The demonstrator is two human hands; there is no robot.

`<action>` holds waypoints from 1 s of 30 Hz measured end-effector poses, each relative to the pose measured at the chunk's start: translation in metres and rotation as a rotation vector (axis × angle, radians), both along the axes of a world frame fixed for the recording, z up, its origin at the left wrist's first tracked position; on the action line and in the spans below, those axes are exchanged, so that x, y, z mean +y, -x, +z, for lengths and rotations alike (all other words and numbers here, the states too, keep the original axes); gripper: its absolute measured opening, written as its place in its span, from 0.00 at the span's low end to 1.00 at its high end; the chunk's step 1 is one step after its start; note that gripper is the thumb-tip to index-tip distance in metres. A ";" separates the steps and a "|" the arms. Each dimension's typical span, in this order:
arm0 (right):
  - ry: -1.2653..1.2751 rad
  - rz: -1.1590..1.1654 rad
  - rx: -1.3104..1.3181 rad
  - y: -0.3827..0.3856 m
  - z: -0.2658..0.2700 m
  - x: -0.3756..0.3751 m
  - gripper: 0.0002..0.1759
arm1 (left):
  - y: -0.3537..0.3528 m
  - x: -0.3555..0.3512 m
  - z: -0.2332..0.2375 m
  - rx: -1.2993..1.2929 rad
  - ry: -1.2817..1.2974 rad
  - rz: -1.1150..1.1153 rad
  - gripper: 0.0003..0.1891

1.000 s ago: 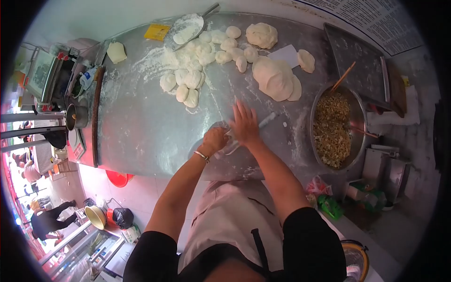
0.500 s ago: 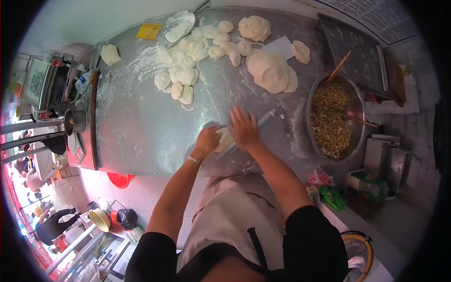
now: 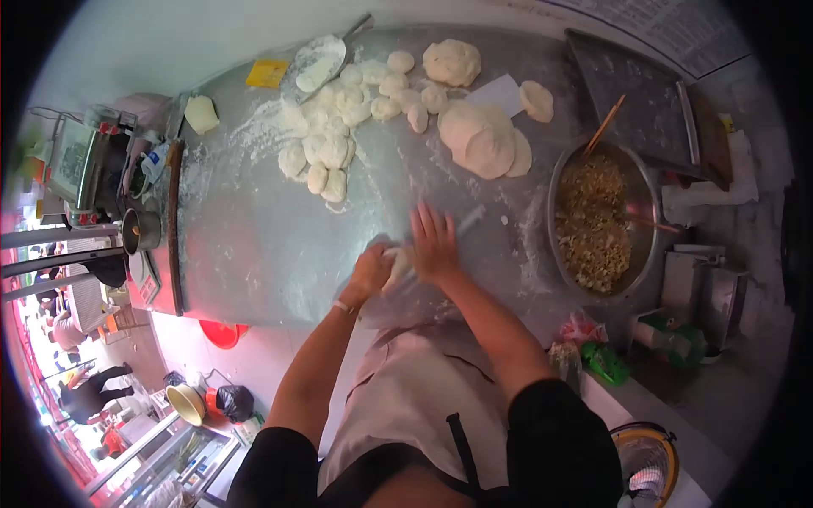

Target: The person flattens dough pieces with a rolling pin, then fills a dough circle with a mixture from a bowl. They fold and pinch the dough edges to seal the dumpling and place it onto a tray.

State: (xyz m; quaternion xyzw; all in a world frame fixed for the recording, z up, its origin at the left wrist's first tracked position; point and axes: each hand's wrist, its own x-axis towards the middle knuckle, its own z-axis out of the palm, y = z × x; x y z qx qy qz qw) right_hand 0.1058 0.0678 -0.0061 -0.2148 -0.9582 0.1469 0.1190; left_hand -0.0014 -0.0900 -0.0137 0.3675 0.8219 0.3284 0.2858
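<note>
Over the near middle of the metal table, my left hand (image 3: 371,269) has its fingers closed on the edge of a small flat piece of dough (image 3: 398,267). My right hand (image 3: 434,245) lies flat, fingers stretched out, with its palm over a thin rolling pin (image 3: 472,218). The pin slants from near my body toward the far right and is smeared by motion. Part of the dough is hidden by my hands. Farther back are floured dough balls (image 3: 329,152) in a heap and a large slab of dough (image 3: 476,140).
A steel bowl of chopped filling (image 3: 593,224) with chopsticks stands on the right, near a dark metal tray (image 3: 631,93). A flour scoop (image 3: 320,63), a yellow scraper (image 3: 267,74) and another dough lump (image 3: 451,63) lie along the back. A wooden strip (image 3: 174,229) edges the left side.
The camera view has shifted slightly. The dough under my hands looks turned or narrower, and the rolling pin has moved a little beneath my right palm. My left fingers stay on the dough.
</note>
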 end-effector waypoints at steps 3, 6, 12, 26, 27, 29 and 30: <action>0.117 0.167 -0.072 -0.119 0.012 -0.020 0.45 | 0.001 0.000 -0.011 -0.386 -0.025 0.068 0.10; 0.167 0.259 -0.057 -0.156 0.014 -0.018 0.41 | 0.000 0.069 0.015 -0.308 -0.076 -0.044 0.11; 0.244 0.375 -0.053 -0.148 0.009 -0.001 0.25 | 0.098 0.246 0.011 -0.081 -0.157 0.466 0.34; 0.195 0.190 -0.137 -0.131 0.022 0.004 0.42 | -0.018 0.045 -0.015 -0.156 0.103 -0.363 0.14; 0.180 0.177 -0.161 -0.121 0.018 0.003 0.43 | -0.029 0.042 0.002 -0.100 0.181 -0.336 0.13; 0.042 0.148 -0.153 -0.073 0.011 0.013 0.42 | -0.028 0.049 0.021 -0.002 0.302 -0.290 0.13; 0.008 0.107 -0.148 -0.042 0.006 0.021 0.41 | -0.023 0.053 0.024 0.032 0.349 -0.269 0.13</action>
